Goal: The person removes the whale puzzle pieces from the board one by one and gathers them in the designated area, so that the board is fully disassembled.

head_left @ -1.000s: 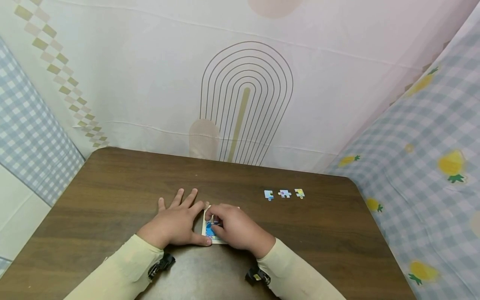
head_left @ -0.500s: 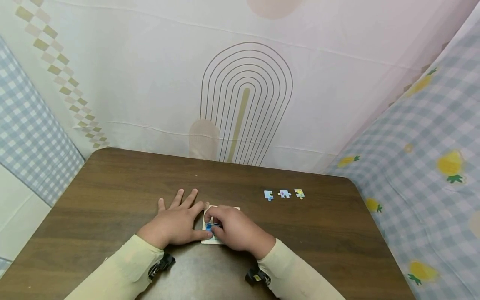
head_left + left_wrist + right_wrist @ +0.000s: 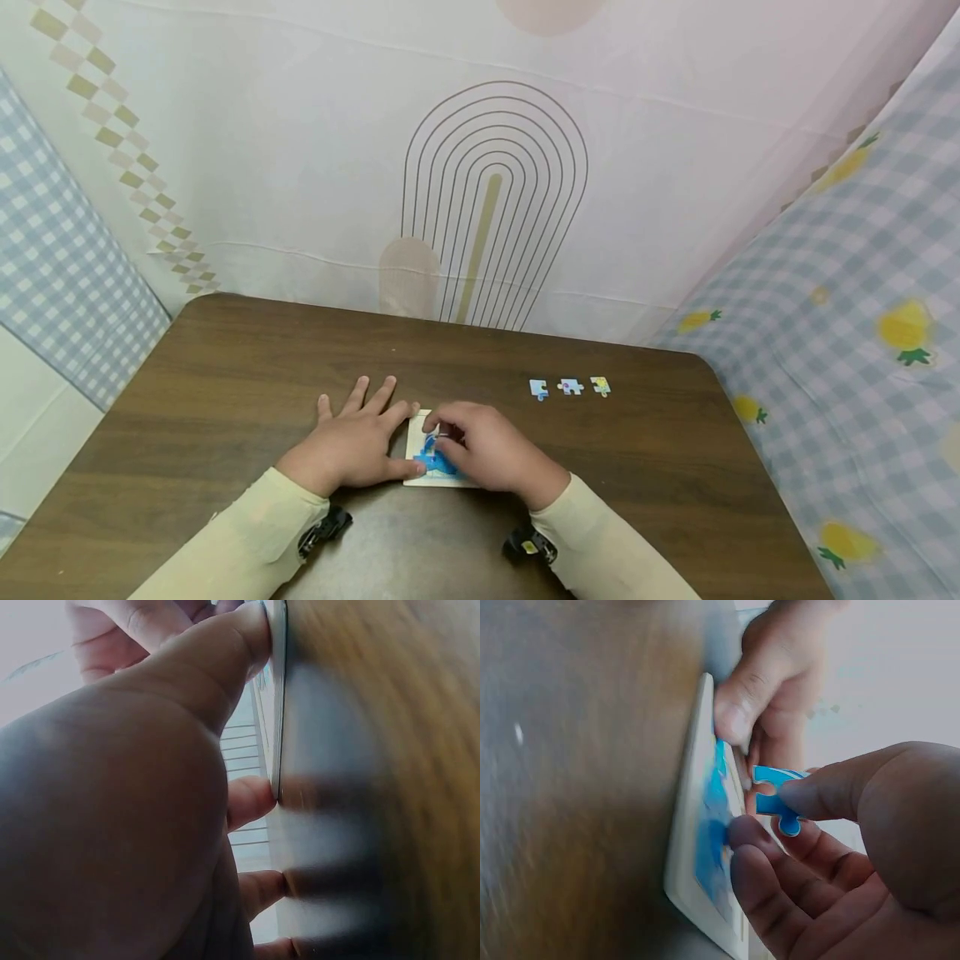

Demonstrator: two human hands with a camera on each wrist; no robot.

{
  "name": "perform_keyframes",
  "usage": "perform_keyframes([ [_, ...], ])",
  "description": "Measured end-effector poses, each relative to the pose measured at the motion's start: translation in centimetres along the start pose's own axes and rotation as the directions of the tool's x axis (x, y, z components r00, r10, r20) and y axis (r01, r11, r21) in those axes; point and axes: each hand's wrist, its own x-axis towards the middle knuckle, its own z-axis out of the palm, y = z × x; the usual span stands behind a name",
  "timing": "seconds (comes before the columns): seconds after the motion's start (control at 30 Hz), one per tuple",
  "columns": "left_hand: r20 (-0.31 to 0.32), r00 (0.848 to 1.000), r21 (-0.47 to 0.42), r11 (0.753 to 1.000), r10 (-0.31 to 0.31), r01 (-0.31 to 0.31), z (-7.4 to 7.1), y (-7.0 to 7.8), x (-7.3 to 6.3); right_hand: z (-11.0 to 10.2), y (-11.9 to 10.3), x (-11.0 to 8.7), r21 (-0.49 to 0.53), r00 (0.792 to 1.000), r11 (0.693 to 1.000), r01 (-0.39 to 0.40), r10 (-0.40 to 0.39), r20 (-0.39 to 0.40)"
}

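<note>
A small puzzle board [image 3: 414, 427] with a pale frame and a blue picture lies flat on the table, partly covered by both hands. My left hand [image 3: 347, 450] rests beside it with fingers spread, and its thumb presses on the board's lower left part. Between thumb and fingers my right hand [image 3: 491, 450] pinches a blue jigsaw piece [image 3: 767, 803]. In the right wrist view that piece is held clear of the board, tilted, while other fingertips of the right hand hang close to the board's surface.
Three loose jigsaw pieces lie in a row toward the table's back right: a light blue one [image 3: 538, 388], a middle one [image 3: 570, 387] with a purple mark, and a yellowish one [image 3: 601, 385]. The brown table [image 3: 247, 375] ends at a cloth-covered wall [image 3: 315, 167].
My right hand has shifted right and a little up from the board's left side with the jigsaw piece, uncovering more of the blue picture. The left hand stays nearly still.
</note>
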Motion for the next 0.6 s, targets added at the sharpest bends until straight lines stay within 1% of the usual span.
perform_keyframes([
  [0.1, 0.002, 1.0, 0.003, 1.0, -0.002, 0.002, 0.0, 0.0, 0.1, -0.8, 0.6, -0.5, 0.004, 0.999, 0.999, -0.045, 0.045, 0.002],
  [0.23, 0.002, 1.0, 0.006, 1.0, -0.003, 0.003, -0.1, 0.1, 0.1, -2.1, 1.8, -1.4, 0.016, 0.993, 0.993, -0.114, 0.114, -0.016],
  [0.37, 0.003, 1.0, -0.003, 1.0, -0.007, 0.007, -0.1, 0.2, 0.0, -4.1, 3.5, -2.3, 0.001, 0.987, 0.988, -0.153, 0.153, -0.039],
  [0.5, 0.01, 1.0, -0.015, 1.0, -0.012, 0.012, -0.1, 0.2, -0.1, -6.2, 5.1, -3.3, -0.033, 0.976, 0.975, -0.219, 0.218, -0.03],
  [0.6, 0.011, 1.0, -0.016, 1.0, -0.013, 0.013, -0.1, 0.2, -0.1, -7.4, 6.2, -4.2, -0.023, 0.962, 0.962, -0.274, 0.273, -0.007],
])
